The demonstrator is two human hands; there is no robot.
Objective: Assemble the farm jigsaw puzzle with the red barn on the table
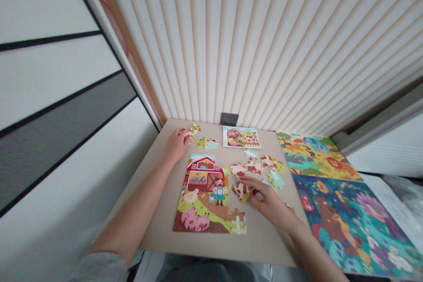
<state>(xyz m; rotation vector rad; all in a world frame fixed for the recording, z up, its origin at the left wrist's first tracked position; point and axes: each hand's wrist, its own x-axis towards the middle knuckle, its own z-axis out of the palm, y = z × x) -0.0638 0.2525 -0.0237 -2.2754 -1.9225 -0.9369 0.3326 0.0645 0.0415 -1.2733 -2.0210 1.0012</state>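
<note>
A partly joined farm jigsaw puzzle point(201, 200) lies on the table, showing a red barn, a farmer, a hen and a pig. At the table's back left, my left hand point(178, 143) has its fingers curled down onto a puzzle piece, largely hidden by the fingertips. Beside it rests a green and yellow puzzle piece point(195, 128). My right hand point(266, 198) is right of the joined part, index finger and thumb around a brown-and-white cow-patterned puzzle piece point(241, 191). Just behind are more cow-patterned pieces point(254, 167).
A reference picture card point(241, 137) lies at the back, below a dark wall socket point(229, 119). Several loose pieces point(276, 179) are scattered right of the puzzle. Two finished puzzles, a savanna scene point(317, 156) and a forest scene point(353, 224), lie on the right. A pleated panel point(231, 44) stands behind.
</note>
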